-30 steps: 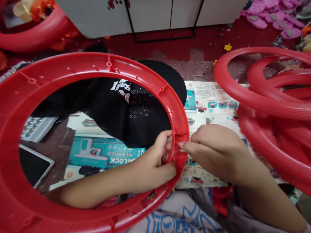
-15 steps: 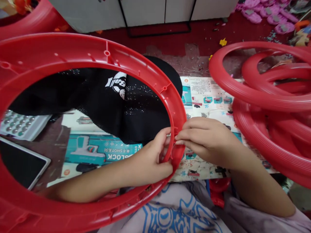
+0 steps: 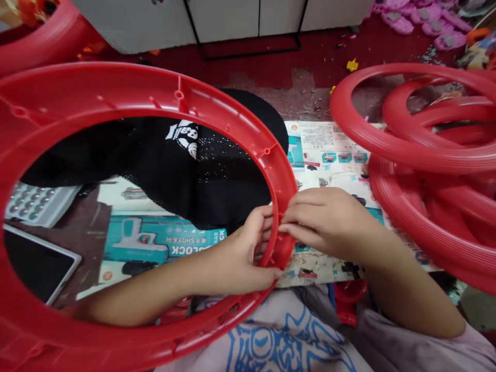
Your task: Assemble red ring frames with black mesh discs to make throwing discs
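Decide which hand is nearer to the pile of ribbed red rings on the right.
Right. The right hand is left of the ribbed rings; the left hand is farther left, gripping a large red ring.

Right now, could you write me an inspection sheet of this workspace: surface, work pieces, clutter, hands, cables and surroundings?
Surface: dark red-brown worktop, partly covered by a printed white-and-teal cardboard sheet.
Work pieces: large red plastic ring, tilted, its hollow, ribbed side showing; loosely piled smooth red rings at right.
Clutter: black cloth cap with white print; white calculator-like object; dark, white-framed flat panel; small yellow bit.
Hands: left hand grips the large ring's right side; right hand has its fingertips there too, anything between them hidden.
Cables: nothing seen.
Surroundings: white panels with a thin black frame; heaped pink pieces.
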The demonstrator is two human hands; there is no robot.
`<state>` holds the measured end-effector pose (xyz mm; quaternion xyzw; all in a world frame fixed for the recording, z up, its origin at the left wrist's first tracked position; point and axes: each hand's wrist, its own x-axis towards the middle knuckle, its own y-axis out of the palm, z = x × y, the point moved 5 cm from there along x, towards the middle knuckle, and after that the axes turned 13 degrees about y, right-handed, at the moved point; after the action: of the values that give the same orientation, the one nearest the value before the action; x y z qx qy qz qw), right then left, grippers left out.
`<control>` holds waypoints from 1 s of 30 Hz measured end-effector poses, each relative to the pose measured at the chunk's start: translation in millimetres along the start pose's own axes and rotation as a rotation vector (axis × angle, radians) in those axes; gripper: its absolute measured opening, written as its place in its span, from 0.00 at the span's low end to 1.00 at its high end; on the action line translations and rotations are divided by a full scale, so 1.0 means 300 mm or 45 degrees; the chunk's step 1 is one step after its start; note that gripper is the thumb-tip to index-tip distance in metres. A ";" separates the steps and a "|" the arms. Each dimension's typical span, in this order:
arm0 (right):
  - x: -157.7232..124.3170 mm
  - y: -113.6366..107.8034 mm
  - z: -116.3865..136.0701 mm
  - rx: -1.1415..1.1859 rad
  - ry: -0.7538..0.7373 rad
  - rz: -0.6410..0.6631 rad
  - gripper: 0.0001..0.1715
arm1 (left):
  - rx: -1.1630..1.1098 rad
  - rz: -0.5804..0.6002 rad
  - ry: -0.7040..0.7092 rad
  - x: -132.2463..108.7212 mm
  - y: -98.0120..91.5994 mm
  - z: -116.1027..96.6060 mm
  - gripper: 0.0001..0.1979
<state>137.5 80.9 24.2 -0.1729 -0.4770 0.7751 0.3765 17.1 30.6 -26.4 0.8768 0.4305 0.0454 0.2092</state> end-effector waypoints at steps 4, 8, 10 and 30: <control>-0.008 -0.005 0.018 0.012 -0.062 -0.051 0.12 | -0.188 -0.062 0.067 0.007 -0.006 -0.009 0.24; -0.009 0.010 0.018 0.016 -0.057 0.020 0.12 | -0.254 -0.186 -0.056 0.013 -0.008 0.004 0.13; -0.010 0.014 0.013 -0.010 -0.046 0.057 0.12 | -0.269 -0.234 -0.080 0.015 -0.005 0.008 0.13; -0.001 -0.020 0.002 0.027 0.011 -0.018 0.11 | 0.065 -0.006 -0.102 0.003 -0.001 0.008 0.35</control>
<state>139.9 81.9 29.8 -0.1688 -0.4685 0.7767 0.3858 17.9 30.7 -28.8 0.8821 0.4247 -0.0013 0.2039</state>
